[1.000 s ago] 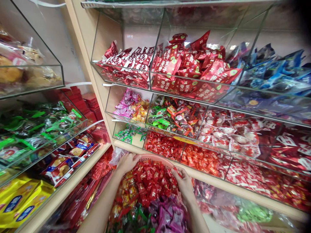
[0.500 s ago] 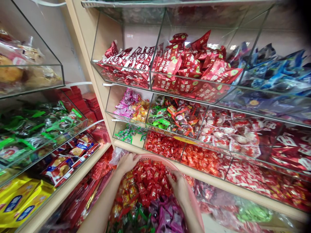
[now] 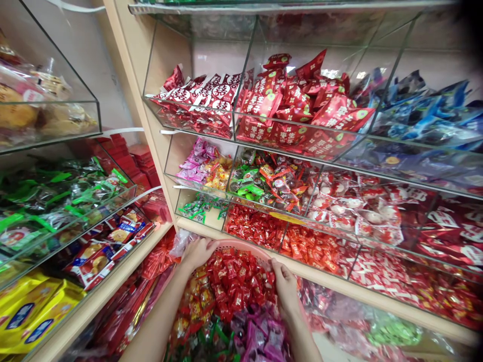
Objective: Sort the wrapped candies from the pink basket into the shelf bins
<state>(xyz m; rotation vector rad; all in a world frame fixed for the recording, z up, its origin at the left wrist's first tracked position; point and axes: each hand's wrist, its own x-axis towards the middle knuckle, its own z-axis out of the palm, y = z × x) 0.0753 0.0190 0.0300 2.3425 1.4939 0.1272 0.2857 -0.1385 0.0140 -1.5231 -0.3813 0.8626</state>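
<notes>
A round pink basket [image 3: 241, 243] full of wrapped candies is close below me, against the shelf edge. Red candies [image 3: 241, 284] fill its far part, yellow ones [image 3: 196, 306] lie at the left, purple ones [image 3: 260, 332] at the near right, and green-and-dark ones [image 3: 215, 339] at the near side. My left hand [image 3: 196, 254] grips the rim at the far left, its fingers closed over it. On the far right of the rim, my right hand [image 3: 285, 279] is closed too, thumb and fingers about the edge.
Glass-fronted bins of sweets rise ahead: red packets [image 3: 211, 100], blue packets [image 3: 433, 110], and loose red candies [image 3: 256, 226] on the lowest level. Left shelves hold green-wrapped snacks [image 3: 68, 196] and yellow packs [image 3: 41, 311]. A wooden shelf edge [image 3: 339, 286] runs just beyond the basket.
My right hand has moved from above the red candies inside the basket outward to the right, and now holds the rim. My left hand has stayed on the rim.
</notes>
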